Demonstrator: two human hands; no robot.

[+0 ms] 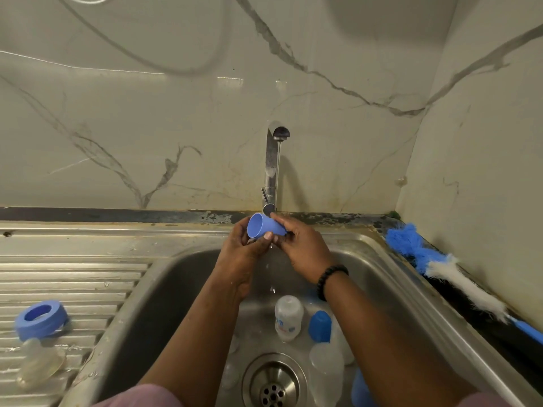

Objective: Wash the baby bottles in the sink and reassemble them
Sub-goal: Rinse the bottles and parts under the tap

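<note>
Both my hands hold a light blue bottle cap [264,226] over the steel sink [379,259], under the tap [271,168], with water dripping below it. My left hand [239,248] grips its open end from the left; my right hand [302,248] pinches its closed end. In the basin lie a clear baby bottle [288,317], a blue cap [319,326], another clear bottle [326,368] and a blue piece [360,390] at the bottom edge. On the left drainboard sit a blue screw ring [41,318] and a clear teat [38,364].
A blue and white bottle brush [452,271] lies along the dark counter edge to the right of the sink. The drain [273,386] is at the basin's near middle. The ridged drainboard [73,286] spreads to the left. Marbled wall panels rise behind and to the right.
</note>
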